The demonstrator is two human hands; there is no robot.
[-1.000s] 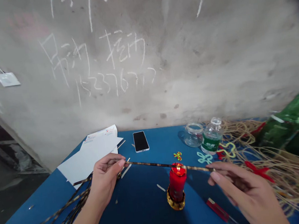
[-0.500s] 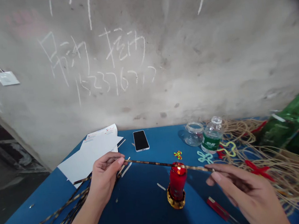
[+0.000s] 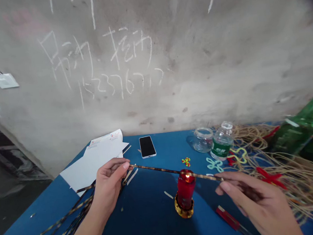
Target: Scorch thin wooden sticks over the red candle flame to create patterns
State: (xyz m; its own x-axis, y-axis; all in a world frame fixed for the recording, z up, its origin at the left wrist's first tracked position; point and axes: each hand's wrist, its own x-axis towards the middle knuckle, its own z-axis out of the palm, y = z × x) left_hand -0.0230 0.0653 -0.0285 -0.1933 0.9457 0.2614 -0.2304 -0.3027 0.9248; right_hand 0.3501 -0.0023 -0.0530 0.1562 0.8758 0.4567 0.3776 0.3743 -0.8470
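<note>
A thin stick (image 3: 158, 169), mottled brown and black, stretches between my two hands. My left hand (image 3: 110, 186) pinches its left end between thumb and fingers. My right hand (image 3: 257, 198) pinches the right end. The stick's middle crosses just over a red candle holder (image 3: 185, 194) on a gold base, where a small flame glows by the stick. Below my right hand lies a tool with a red handle (image 3: 227, 217). Beside my left forearm is a bundle of similar dark mottled sticks (image 3: 72, 218), partly hidden by that arm.
On the blue table (image 3: 143, 214) are white papers (image 3: 100, 163), a phone (image 3: 147, 146), a glass jar (image 3: 203, 139) and a plastic bottle (image 3: 222, 142). Tan strands (image 3: 304, 192) with a red twisted shape (image 3: 271, 177) and green bottles (image 3: 293, 134) crowd the right side. A grey wall stands behind.
The view has shifted very slightly. Both hands keep the stick across the top of the candle holder, with almost no movement.
</note>
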